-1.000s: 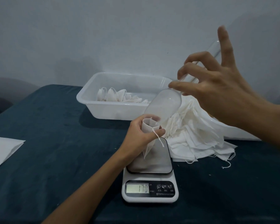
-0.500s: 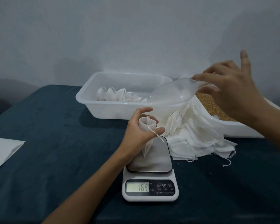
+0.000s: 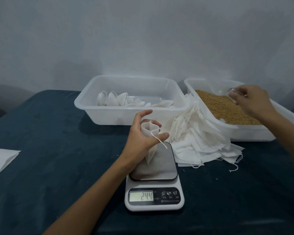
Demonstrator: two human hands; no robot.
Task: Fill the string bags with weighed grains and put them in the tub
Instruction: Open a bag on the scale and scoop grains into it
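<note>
Nearest the camera, a white kitchen scale [image 3: 154, 189] sits on the dark blue worktop [image 3: 58, 167], its display reading 24.4 (the digits are a little soft, but legible). Above its steel platform the left hand [image 3: 143, 136] holds a small white string bag [image 3: 149, 139] upright, the fingers [image 3: 161, 136] and thumb curled round its upper part so the mouth stands open, while the pointed bottom of the bag reaches down to the platform. A loose drawstring hangs from the bag over the thumb side of the hand.

At the left edge of the worktop lies a white sheet [image 3: 2, 158]. Just right of the scale, a heap of empty white bags [image 3: 199, 141] spreads across the worktop, leaning against the tubs behind it.

Farther back stands a translucent white tub [image 3: 109, 114] with several filled bags [image 3: 115, 100] lying inside along its left and middle. Beside it on the right is a second tub [image 3: 244, 133] holding brown grains [image 3: 224, 107]. Over those grains the right hand [image 3: 251, 102] pinches the handle of a clear plastic scoop [image 3: 219, 89], whose bowl is low at the far side of the grain; whether it touches the grain cannot be told.
</note>
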